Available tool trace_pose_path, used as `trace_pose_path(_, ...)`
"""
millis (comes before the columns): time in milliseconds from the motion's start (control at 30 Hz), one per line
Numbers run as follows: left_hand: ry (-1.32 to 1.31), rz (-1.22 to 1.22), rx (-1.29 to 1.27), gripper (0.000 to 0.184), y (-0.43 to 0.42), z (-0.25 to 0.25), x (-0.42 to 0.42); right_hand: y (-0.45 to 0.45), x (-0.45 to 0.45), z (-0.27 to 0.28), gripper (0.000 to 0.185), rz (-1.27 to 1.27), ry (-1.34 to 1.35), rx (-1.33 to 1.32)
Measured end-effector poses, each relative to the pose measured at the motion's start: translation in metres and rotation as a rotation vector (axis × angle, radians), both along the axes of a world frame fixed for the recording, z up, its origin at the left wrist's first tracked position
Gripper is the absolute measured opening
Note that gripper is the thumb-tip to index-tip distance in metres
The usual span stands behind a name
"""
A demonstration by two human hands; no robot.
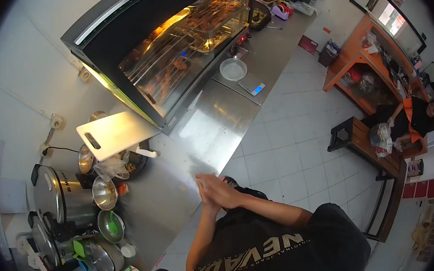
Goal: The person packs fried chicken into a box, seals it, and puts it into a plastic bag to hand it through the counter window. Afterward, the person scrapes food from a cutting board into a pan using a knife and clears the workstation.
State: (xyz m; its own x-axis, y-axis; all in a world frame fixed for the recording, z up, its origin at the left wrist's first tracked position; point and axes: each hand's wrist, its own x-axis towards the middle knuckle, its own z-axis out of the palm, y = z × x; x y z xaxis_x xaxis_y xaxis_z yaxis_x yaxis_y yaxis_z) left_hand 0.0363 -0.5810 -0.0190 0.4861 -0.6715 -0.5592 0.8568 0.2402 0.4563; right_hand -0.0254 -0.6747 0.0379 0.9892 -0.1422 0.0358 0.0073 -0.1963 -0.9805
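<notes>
Steel counter (170,183), white cutting board (118,131) apart from the two-handed grip (213,191), palms together, fingers (204,178) outstretched.

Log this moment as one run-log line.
hands: together by steel counter edge | held: nothing visible | white cutting board: beside lit food warmer | co-worker: at wooden bench with plastic bag
</notes>
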Motion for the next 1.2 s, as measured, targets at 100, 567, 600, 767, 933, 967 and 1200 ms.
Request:
trace_pose_path(100,0.197,-0.119,-0.346,0.101,-0.013,0.019,0.032,-0.023,-0.052,-0.048,0.061,0.109,0.009,-0.766)
trace_pose_path(567,-0.163,-0.241,0.118,0.042,-0.255,-0.028,0.066,-0.206,-0.418,-0.22,0.077,-0.844,1.296,-0.386)
trace_pose_path(600,-0.371,-0.261,0.122,0.039,-0.282,-0.078,0.083,-0.212,-0.431,-0.235,0.076,-0.808,1.241,-0.304)
trace_pose_path(767,-0.489,0.045,0.384,0.034,-0.432,-0.129,0.159,-0.226,-0.475,-0.276,0.049,-0.718,1.167,-0.176)
trace_pose_path(933,-0.584,-0.155,0.937,0.043,-0.507,-0.091,0.191,-0.263,-0.477,-0.248,0.035,-0.709,1.164,-0.262)
trace_pose_path(967,-0.701,-0.223,0.966,0.045,-0.516,-0.107,0.205,-0.273,-0.477,-0.255,0.034,-0.726,1.162,-0.315)
trace_pose_path(1200,-1.225,-0.166,0.882,0.042,-0.466,-0.137,0.191,-0.412,-0.212,-0.189,0.026,-0.898,0.683,-0.643)
